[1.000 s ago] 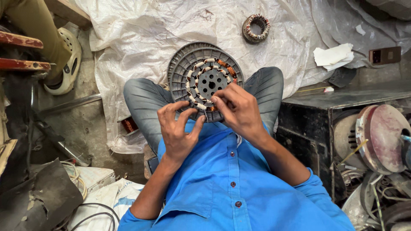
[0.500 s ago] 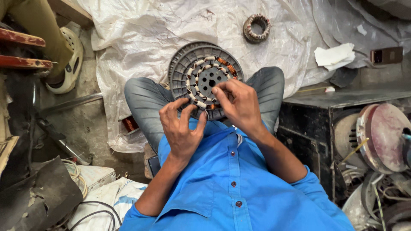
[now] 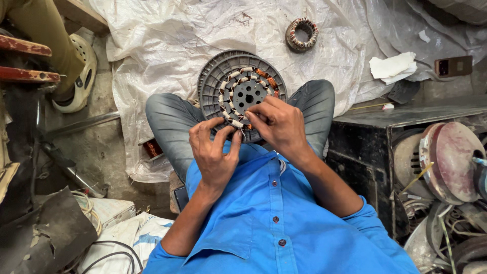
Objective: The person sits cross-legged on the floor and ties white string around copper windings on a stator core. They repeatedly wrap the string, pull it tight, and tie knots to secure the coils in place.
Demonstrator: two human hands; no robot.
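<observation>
Both my forearms extend forward from my chest, elbows bent, sleeves rolled above the elbows. My left hand [image 3: 215, 152] is held palm down, fingers curled with tips pressing forward. My right hand [image 3: 278, 124] lies beside it, angled inward, fingertips pinched together.

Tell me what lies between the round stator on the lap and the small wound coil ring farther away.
In the head view, only wrinkled white plastic sheet lies between the stator and the coil ring.

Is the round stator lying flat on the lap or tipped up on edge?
Roughly flat: the stator rests face-up across the knees, coils and centre holes visible, with left hand and right hand at its near rim.
</observation>
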